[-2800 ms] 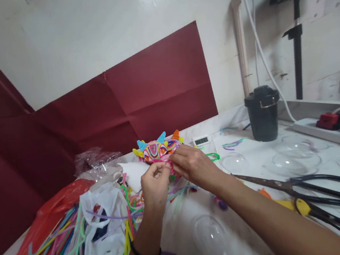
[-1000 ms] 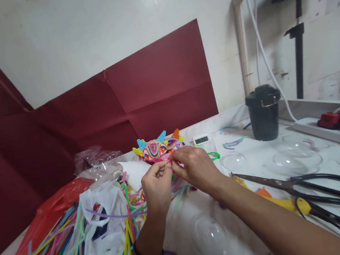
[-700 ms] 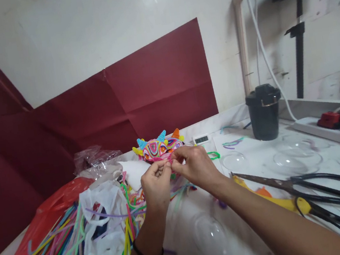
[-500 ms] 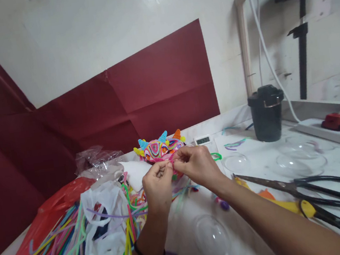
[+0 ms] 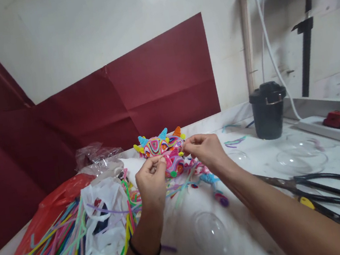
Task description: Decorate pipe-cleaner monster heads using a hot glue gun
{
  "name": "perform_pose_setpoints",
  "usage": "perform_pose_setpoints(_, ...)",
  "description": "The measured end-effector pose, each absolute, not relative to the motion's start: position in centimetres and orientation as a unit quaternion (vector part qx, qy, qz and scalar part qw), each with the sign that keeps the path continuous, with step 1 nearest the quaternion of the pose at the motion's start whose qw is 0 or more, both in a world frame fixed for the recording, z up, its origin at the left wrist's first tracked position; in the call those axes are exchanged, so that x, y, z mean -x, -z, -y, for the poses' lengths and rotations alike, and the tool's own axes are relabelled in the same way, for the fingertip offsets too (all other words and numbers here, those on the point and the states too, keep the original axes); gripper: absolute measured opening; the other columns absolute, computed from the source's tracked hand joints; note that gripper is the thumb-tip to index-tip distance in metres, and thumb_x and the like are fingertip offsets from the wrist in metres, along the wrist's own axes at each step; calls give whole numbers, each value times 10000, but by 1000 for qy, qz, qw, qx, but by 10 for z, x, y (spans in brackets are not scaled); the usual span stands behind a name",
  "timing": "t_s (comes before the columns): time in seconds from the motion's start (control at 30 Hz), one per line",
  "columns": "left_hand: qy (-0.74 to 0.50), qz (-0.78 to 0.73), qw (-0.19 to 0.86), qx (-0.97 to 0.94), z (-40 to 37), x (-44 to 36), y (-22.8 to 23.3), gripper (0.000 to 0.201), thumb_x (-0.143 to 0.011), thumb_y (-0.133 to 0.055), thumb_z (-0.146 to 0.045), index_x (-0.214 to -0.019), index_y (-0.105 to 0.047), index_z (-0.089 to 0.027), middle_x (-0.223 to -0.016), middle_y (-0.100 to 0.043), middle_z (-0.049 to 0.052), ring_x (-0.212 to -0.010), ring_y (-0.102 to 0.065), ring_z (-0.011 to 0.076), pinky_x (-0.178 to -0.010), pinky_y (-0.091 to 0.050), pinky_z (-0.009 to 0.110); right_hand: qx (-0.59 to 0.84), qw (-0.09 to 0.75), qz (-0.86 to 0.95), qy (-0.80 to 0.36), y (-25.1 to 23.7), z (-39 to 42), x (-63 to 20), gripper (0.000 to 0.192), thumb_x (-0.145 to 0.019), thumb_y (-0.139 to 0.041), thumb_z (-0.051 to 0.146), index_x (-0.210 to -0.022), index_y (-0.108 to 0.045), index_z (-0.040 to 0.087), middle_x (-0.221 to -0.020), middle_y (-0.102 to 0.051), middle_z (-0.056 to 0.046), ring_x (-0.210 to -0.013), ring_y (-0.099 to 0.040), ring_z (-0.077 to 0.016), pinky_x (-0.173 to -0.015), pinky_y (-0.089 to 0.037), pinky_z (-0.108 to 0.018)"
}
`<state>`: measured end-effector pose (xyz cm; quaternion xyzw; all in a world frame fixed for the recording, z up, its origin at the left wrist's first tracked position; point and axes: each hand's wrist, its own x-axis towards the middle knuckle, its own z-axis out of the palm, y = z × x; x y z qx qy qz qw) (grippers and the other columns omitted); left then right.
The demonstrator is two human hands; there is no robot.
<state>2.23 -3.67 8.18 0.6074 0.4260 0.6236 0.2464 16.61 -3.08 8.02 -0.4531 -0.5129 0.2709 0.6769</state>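
Note:
My left hand (image 5: 152,182) is closed in a pinch on what looks like a pink pipe cleaner (image 5: 170,154), mostly hidden by its fingertips. To its right, my right hand (image 5: 206,152) pinches too, thumb against forefinger; whatever is between them is too small to make out. Between and behind the hands sits a pink pipe-cleaner animal head (image 5: 178,166) with a green spot and an orange eye. Just beyond it are a multicoloured head with blue horns (image 5: 155,145) and another with an orange horn (image 5: 177,133).
Loose coloured pipe cleaners (image 5: 60,248) spread over a red plastic bag (image 5: 62,193) at left, beside a white bag (image 5: 107,233). Clear plastic domes (image 5: 210,231) lie in front. Large black-handled scissors (image 5: 324,190), a black lidded bin (image 5: 269,113) and a power strip (image 5: 315,126) are at right.
My hands, close together before, have moved apart, the right one going right and slightly up. The pink head between them now shows more fully.

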Motion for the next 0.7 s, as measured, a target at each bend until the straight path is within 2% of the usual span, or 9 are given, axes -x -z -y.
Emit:
perform_pose_setpoints(0.13, -627, -419, 266, -600, 37, -22, -84, 199, -702, -658, -318, -770, -703, -136, -515, -523, -51, -434, -396, 59, -417, -316, 165, 439, 670, 537, -264, -85, 32, -172, 166, -672, -564, 307, -632, -610, 152, -548, -628, -24, -484, -553, -124, -453, -408, -214)
perform_pose_setpoints(0.27, -635, -416, 260, -597, 37, -23, -83, 191, -699, -657, -309, -759, -703, -134, -559, -583, -26, -467, -464, 74, -445, -361, 173, 436, 660, 577, -203, -82, 33, -166, 71, -659, -544, 202, -656, -606, 167, -607, -634, -1, -543, -562, -119, -540, -425, -227)
perform_pose_setpoints(0.4, -636, -412, 243, -605, 37, -24, -84, 161, -692, -650, -276, -751, -708, -138, -606, -644, -6, -539, -551, 101, -509, -430, 188, 435, 641, 616, -144, -86, 42, -160, 129, -663, -537, 148, -690, -660, 179, -671, -658, 5, -602, -571, -125, -597, -411, -239)
perform_pose_setpoints(0.57, -637, -406, 203, -623, 38, -24, -84, 148, -703, -643, -268, -757, -707, -145, -654, -686, 13, -607, -612, 130, -574, -478, 211, 449, 587, 673, -21, -87, 50, -151, 118, -727, -556, 153, -623, -609, 168, -628, -622, 3, -608, -554, -128, -616, -397, -244)
perform_pose_setpoints(0.7, -624, -407, 136, -653, 39, -24, -82, 151, -742, -614, -254, -789, -722, -160, -702, -693, 21, -612, -608, 129, -578, -476, 213, 457, 571, 681, 37, -83, 49, -149, 122, -765, -565, 160, -656, -617, 162, -675, -643, -15, -628, -570, -134, -620, -398, -240)
